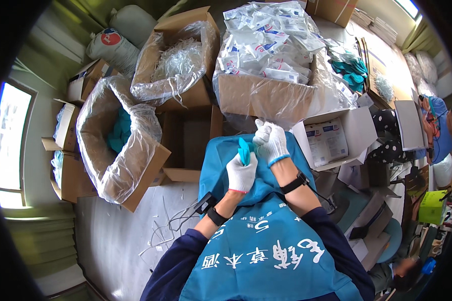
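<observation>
Just beyond the hands, an open cardboard box (266, 95) lined with clear plastic is heaped with flat white packets (266, 40) marked in blue. To the right of the right hand, a small white carton (359, 128) holds white packets with blue and red print. To the left, another lined box (118, 145) holds teal items, and a further one (181, 60) holds clear tangled plastic pieces. The left hand (242, 173), in a white knit glove, is closed around a small teal piece (244, 150) that sticks up from its grip. The right hand (271, 143), gloved alike, is curled shut just beside it, touching the piece's top. What the teal piece is cannot be made out; the gloves hide most of it.
</observation>
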`<state>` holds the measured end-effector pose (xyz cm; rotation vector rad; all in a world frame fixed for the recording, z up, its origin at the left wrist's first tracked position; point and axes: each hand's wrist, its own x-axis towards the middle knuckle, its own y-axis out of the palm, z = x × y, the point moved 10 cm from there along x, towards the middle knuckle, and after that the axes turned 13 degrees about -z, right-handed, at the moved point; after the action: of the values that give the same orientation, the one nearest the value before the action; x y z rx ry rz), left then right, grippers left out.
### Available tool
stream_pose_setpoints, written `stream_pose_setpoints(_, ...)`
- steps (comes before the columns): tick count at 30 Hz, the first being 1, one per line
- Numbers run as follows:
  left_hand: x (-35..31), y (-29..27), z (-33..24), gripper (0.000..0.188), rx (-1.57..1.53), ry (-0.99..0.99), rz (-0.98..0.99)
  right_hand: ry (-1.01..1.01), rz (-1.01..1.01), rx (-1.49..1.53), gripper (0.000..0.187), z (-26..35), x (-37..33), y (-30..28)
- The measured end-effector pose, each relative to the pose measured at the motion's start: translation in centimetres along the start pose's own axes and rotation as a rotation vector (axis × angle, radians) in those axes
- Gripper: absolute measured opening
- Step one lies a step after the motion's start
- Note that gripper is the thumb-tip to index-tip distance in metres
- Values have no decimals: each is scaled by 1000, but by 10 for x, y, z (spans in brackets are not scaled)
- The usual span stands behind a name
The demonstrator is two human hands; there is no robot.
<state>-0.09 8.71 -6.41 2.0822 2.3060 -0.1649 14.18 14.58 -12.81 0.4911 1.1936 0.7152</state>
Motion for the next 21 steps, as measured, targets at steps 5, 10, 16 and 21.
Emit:
stream_pose_setpoints(5,-61,-8,-20,19,-88,-60,245,-504,-26,-217,13,120,39,-14)
stream_pose_setpoints(10,-28,-12,1,46,-617,-709,240,-115,336,-520,38,61,-47,44)
stream_pose_setpoints(16,-55,33,6,44,-975,-1213,458,91,495,-626,33,-43,-92,7)
stream_pose_setpoints(21,5,-29,53,64,-343,-595,121,-266,98,-890,17,19,-72,-14)
